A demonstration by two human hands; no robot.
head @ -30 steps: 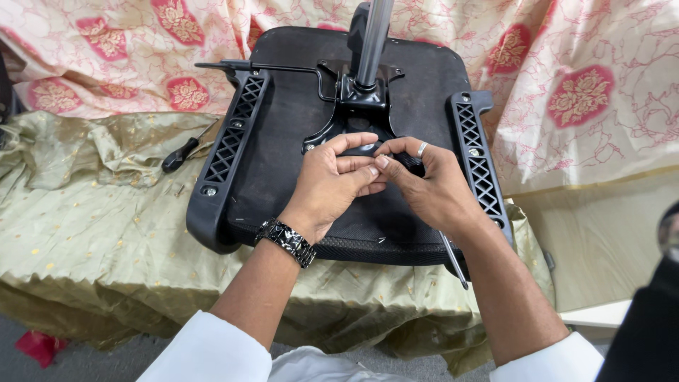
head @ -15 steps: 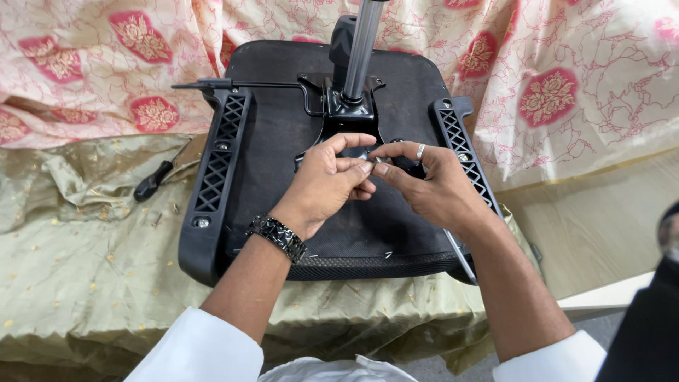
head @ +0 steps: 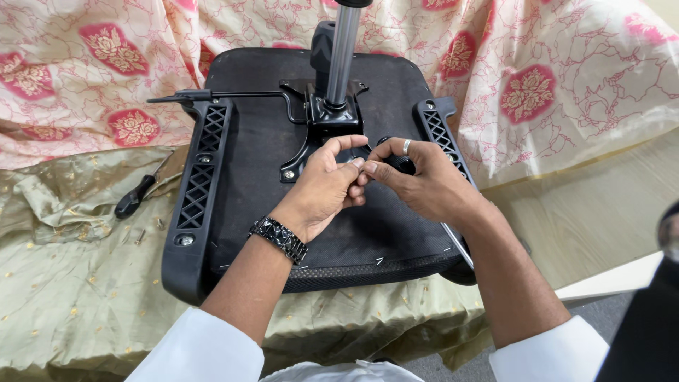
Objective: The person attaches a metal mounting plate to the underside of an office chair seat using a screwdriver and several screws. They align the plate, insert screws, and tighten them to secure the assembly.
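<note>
An upturned black chair seat [head: 247, 163] lies on the cloth-covered table, with its metal mechanism plate [head: 322, 117] and a silver gas cylinder [head: 343, 49] standing up from it. My left hand [head: 322, 191], with a dark wristwatch [head: 278, 239], and my right hand [head: 428, 187], with a ring, meet fingertip to fingertip just below the plate. Together they pinch a small black knob-like part [head: 402, 164], which is mostly hidden by my right fingers. Black armrest brackets [head: 198, 184] run along both sides of the seat.
A black-handled screwdriver [head: 138, 194] and a few loose screws [head: 141, 233] lie on the green-gold cloth [head: 78, 283] left of the seat. A thin lever [head: 212, 94] sticks out left from the mechanism. Pink floral fabric [head: 580, 78] is draped behind, with a wooden floor [head: 601, 212] at right.
My view has shifted a little, so the seat sits lower and more to the left. My hands stay joined at the same spot by the mechanism, with small finger movements only.
</note>
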